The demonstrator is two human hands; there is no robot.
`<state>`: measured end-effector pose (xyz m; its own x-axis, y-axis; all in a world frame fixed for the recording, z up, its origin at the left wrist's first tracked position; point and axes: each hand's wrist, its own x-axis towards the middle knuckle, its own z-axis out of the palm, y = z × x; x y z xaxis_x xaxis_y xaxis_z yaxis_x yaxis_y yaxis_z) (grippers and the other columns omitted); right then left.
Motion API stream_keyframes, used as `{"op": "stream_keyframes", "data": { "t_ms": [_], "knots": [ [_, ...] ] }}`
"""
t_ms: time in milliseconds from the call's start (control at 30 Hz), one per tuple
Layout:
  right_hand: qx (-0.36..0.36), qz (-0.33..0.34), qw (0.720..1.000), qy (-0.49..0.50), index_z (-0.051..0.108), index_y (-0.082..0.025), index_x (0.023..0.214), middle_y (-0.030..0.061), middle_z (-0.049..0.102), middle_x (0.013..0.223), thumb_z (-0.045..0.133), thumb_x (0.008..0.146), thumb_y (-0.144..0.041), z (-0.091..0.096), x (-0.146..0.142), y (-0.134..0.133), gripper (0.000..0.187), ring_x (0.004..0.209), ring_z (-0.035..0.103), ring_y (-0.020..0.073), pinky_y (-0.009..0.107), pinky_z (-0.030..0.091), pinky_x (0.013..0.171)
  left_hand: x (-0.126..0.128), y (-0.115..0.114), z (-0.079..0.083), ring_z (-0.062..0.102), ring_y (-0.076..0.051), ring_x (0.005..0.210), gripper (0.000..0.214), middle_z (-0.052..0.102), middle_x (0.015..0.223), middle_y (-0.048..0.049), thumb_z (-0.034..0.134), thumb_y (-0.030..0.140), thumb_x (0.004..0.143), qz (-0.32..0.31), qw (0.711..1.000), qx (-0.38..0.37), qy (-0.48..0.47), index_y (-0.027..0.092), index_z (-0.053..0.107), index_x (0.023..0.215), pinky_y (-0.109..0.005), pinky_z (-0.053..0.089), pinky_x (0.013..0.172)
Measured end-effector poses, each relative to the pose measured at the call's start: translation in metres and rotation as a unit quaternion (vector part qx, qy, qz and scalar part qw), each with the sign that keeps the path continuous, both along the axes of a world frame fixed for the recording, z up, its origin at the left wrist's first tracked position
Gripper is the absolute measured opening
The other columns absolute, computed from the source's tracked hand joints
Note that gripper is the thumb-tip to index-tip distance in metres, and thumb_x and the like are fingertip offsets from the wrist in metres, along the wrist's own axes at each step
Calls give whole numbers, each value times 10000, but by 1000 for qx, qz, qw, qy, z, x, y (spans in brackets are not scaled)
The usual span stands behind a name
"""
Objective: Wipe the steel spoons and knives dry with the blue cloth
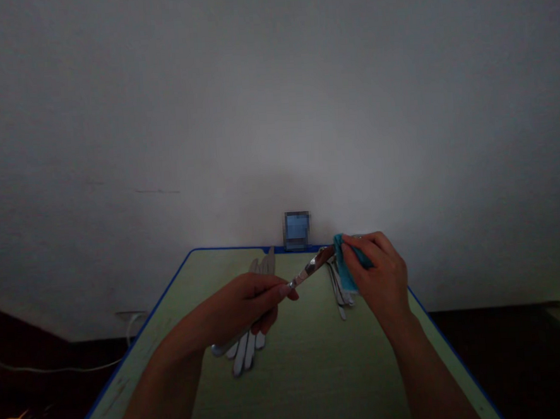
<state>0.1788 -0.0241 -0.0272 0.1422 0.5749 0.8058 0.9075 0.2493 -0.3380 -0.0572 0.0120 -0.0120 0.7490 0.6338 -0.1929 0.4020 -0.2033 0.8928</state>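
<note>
My left hand (255, 303) is closed around the handle of a table knife (312, 266), its shiny blade slanting up to the right. In my right hand (381, 269) a blue-green cloth (344, 272) is pinched, pressed at the tip end of that blade. Under my left hand lies a bunch of knives (244, 352), handles toward me and blades pointing to the wall; their middles are hidden by the hand. Beneath the cloth and the blade rests a small pile of metal cutlery (341, 294), partly covered, so its kind is unclear.
The pale table (300, 385) has a blue edge and stands against a grey wall (274, 109). A small upright device with a blurred screen (297, 230) leans at the table's back edge. A white cable (71, 369) runs along the left, below table height.
</note>
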Motion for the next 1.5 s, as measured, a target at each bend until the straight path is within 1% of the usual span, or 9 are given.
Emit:
{"op": "stream_keyframes", "data": {
  "t_ms": [100, 200, 367, 467, 700, 867, 1000, 1333, 1500],
  "knots": [
    [29, 10, 999, 12, 681, -197, 947, 39, 604, 824, 574, 827, -233, 2, -3, -3, 164, 743, 585, 145, 302, 498, 689, 0, 1, 2, 367, -75, 435, 400, 452, 504, 59, 381, 472, 892, 2, 1000, -6, -5, 165, 615, 995, -192, 286, 436],
    [42, 46, 998, -2, 678, -178, 935, 40, 597, 810, 587, 820, -202, 5, -11, -8, 149, 735, 583, 139, 281, 493, 664, 1, 1, 3, 374, -71, 440, 383, 450, 506, 60, 393, 455, 894, 11, 1000, -10, -19, 156, 617, 977, -189, 291, 441],
    [16, 131, 989, -65, 660, -167, 959, 40, 593, 809, 576, 827, -182, 6, -31, -16, 157, 706, 577, 122, 256, 490, 629, 2, 3, 2, 377, -70, 435, 365, 449, 494, 66, 402, 451, 892, 23, 999, -19, -37, 156, 608, 951, -184, 293, 437],
    [-7, 151, 985, -84, 655, -178, 977, 34, 586, 792, 559, 842, -196, 4, -38, -19, 167, 689, 564, 114, 239, 478, 601, 2, 3, 2, 376, -69, 433, 348, 460, 498, 66, 404, 445, 890, 26, 999, -18, -40, 160, 601, 928, -181, 294, 434],
    [-34, 142, 982, -118, 664, -181, 990, 37, 570, 767, 530, 858, -215, 0, -42, -19, 191, 694, 535, 129, 244, 445, 582, 3, 3, 4, 392, -77, 434, 325, 479, 495, 61, 389, 410, 892, 32, 999, 0, -24, 157, 591, 917, -191, 314, 445],
    [-36, 134, 984, -115, 660, -195, 994, 30, 567, 767, 522, 865, -225, 1, -40, -17, 192, 682, 533, 120, 238, 443, 585, 3, 4, 3, 374, -75, 431, 342, 463, 496, 65, 384, 430, 890, 26, 999, 6, -22, 164, 596, 925, -190, 301, 442],
    [-37, 121, 986, -112, 668, -191, 963, 32, 575, 772, 530, 862, -222, 2, -37, -16, 174, 676, 539, 117, 236, 439, 582, 2, 3, 3, 378, -74, 437, 362, 467, 508, 63, 389, 462, 883, 25, 1000, 1, -19, 165, 594, 915, -192, 306, 449],
    [3, 104, 989, -107, 674, -185, 940, 44, 602, 798, 534, 859, -224, 1, -27, -9, 166, 671, 554, 112, 240, 468, 596, 2, 2, 5, 363, -77, 423, 365, 447, 495, 65, 390, 466, 876, 29, 1000, -5, -7, 163, 590, 919, -194, 287, 435],
    [-4, 91, 991, -97, 674, -184, 938, 49, 608, 808, 536, 853, -208, 3, -23, -8, 164, 698, 566, 124, 256, 479, 619, 2, 3, 4, 372, -76, 427, 348, 452, 492, 64, 400, 451, 875, 28, 1000, -4, -5, 167, 599, 910, -189, 288, 435]
  ]
}}
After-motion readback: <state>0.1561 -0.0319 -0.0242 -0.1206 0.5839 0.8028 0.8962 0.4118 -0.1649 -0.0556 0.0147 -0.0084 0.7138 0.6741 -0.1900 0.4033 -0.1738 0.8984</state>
